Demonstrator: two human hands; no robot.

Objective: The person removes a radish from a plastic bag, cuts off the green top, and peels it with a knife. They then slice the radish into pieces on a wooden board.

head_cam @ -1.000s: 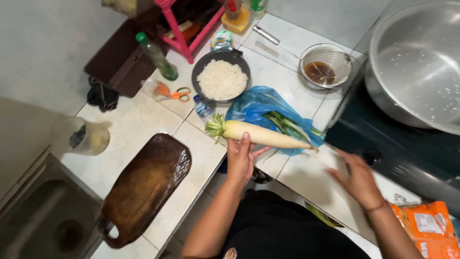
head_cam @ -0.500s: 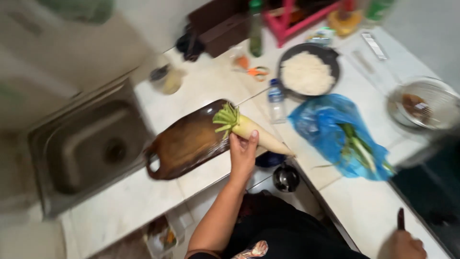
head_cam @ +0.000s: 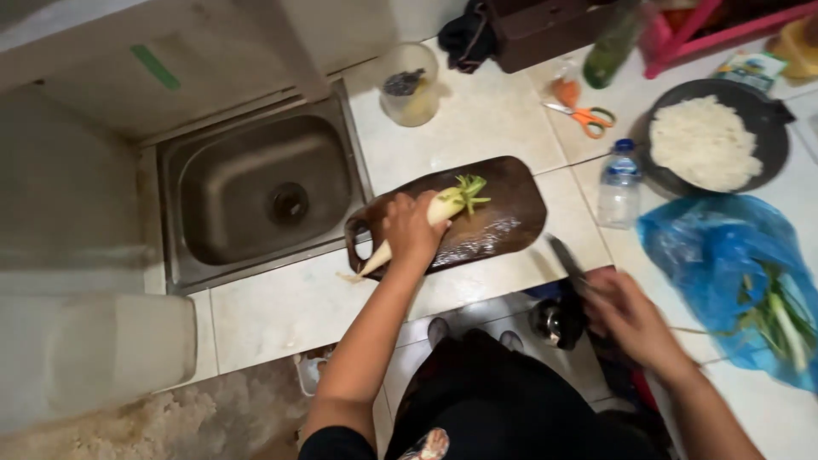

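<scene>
My left hand (head_cam: 411, 228) grips a long white radish (head_cam: 443, 206) around its middle and lays it across a dark wooden cutting board (head_cam: 503, 217). The green leafy top points right and the thin root tip hangs over the board's left end. My right hand (head_cam: 629, 317) holds a knife (head_cam: 564, 258) by its handle, with the dark blade pointing up and left toward the board's right end. The knife is blurred and is apart from the radish.
A steel sink (head_cam: 260, 189) lies left of the board. On the tiled counter sit a small water bottle (head_cam: 619, 181), orange scissors (head_cam: 583, 116), a black pan of white rice (head_cam: 709, 140), a plastic cup (head_cam: 409, 83) and a blue bag holding greens (head_cam: 733, 277).
The left hand carried the radish from beside the blue bag onto the cutting board and laid it flat. The right hand picked up a knife and brought it toward the board.
</scene>
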